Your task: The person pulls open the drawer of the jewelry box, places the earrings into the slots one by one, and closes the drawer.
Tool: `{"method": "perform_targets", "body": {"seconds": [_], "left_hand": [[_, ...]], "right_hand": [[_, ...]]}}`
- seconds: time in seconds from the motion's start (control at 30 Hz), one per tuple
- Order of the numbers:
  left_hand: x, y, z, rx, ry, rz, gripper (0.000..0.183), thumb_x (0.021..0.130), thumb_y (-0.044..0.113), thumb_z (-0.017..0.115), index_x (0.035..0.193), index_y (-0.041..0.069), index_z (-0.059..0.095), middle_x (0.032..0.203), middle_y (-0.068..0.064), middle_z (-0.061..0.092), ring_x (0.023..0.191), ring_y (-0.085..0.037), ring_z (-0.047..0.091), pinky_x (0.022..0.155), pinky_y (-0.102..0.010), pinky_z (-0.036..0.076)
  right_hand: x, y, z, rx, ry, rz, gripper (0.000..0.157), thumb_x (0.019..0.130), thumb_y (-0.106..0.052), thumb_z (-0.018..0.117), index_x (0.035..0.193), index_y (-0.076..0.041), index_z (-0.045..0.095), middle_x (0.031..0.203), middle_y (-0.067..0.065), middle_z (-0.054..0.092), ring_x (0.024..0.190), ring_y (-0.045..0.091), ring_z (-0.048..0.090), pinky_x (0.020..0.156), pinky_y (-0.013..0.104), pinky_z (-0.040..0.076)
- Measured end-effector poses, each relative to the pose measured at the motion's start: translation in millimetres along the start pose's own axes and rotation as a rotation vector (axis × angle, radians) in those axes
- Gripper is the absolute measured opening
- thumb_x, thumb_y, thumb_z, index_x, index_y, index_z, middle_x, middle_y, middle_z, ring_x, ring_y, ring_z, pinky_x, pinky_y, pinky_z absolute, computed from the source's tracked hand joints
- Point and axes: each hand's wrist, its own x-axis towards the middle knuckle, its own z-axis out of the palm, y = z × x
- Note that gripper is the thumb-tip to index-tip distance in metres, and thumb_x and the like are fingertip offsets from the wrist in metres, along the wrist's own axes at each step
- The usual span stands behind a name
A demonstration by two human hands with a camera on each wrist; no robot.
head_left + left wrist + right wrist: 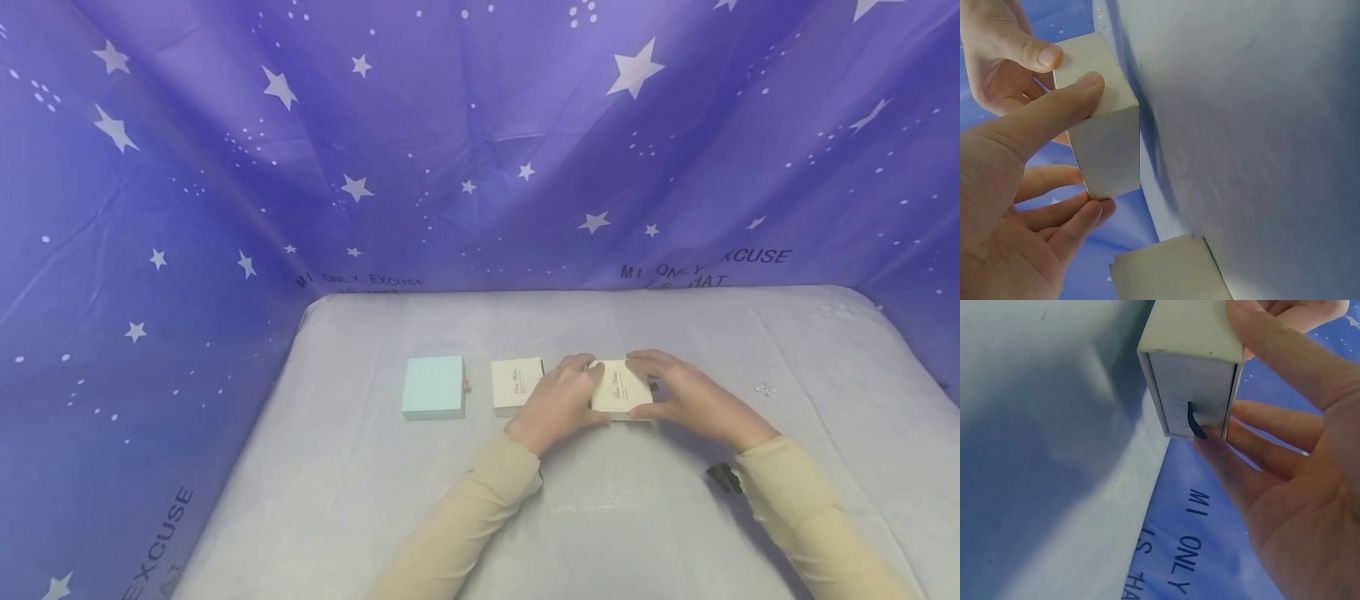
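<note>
A cream drawer-style box (619, 388) with dark script on its top sits between both hands. The left hand (558, 402) holds its left end, thumb on the near side and fingers at the far side in the left wrist view. From the other end, the right hand (686, 402) grips it the same way. In the right wrist view the drawer front (1179, 387) lies nearly flush within the sleeve, and a short dark ribbon pull (1194, 422) sticks out of it. One right fingertip is close to the ribbon; I cannot tell whether they touch.
A similar cream box (516, 385) lies just left of the left hand, and a mint-green box (433, 388) farther left. A small shiny item (765, 389) lies at the right. Something black (723, 477) shows by the right cuff. A starry purple cloth (472, 167) hangs behind the table.
</note>
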Motion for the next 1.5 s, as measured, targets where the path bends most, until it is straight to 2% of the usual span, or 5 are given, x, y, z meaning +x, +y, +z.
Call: {"method": "perform_targets", "body": {"seconds": [0.13,0.3,0.77,1.03,1.5], "left_hand": [[3.1,-0.3,5.5,-0.005,-0.012,-0.012,0.074,0.078,0.044,0.081,0.137,0.005,0.058,0.141,-0.013,0.056,0.131,-0.022,0.053,0.111,-0.028,0.044],[5.2,-0.5,11.7,-0.007,-0.026,-0.020,0.073,0.079,0.044,0.080,0.137,0.006,0.057,0.142,-0.012,0.055,0.131,-0.021,0.053,0.110,-0.027,0.044],[3.2,-0.2,13.1,-0.026,-0.022,-0.032,0.074,0.083,0.044,0.077,0.140,0.005,0.052,0.143,-0.015,0.053,0.133,-0.023,0.051,0.111,-0.029,0.044],[0.2,0.1,4.5,-0.067,-0.039,-0.051,0.086,0.082,0.048,0.076,0.148,0.006,0.041,0.151,-0.016,0.044,0.140,-0.027,0.043,0.118,-0.036,0.036],[-16.8,-18.0,-9.2,-0.003,-0.017,-0.125,0.083,0.084,0.054,0.072,0.148,0.011,0.044,0.153,-0.011,0.043,0.141,-0.026,0.041,0.119,-0.037,0.035]], "right_hand": [[1.5,5.3,1.4,0.026,-0.017,0.010,0.073,0.075,-0.022,0.085,0.132,0.012,0.053,0.140,0.033,0.047,0.129,0.052,0.044,0.108,0.065,0.035],[2.3,11.9,4.0,0.049,-0.036,0.008,0.066,0.077,-0.020,0.084,0.129,0.010,0.056,0.141,0.032,0.047,0.130,0.052,0.043,0.109,0.065,0.035],[1.3,10.8,6.3,0.016,-0.045,-0.013,0.062,0.080,-0.016,0.080,0.131,0.010,0.056,0.141,0.036,0.043,0.130,0.054,0.041,0.109,0.067,0.034],[-4.7,-1.1,5.7,-0.012,-0.013,0.027,0.078,0.084,-0.025,0.078,0.142,0.012,0.040,0.146,0.035,0.035,0.134,0.054,0.034,0.110,0.069,0.029],[10.6,-25.7,12.5,-0.010,0.027,-0.044,0.075,0.086,-0.020,0.077,0.145,0.007,0.040,0.146,0.030,0.040,0.134,0.048,0.039,0.112,0.065,0.031]]}}
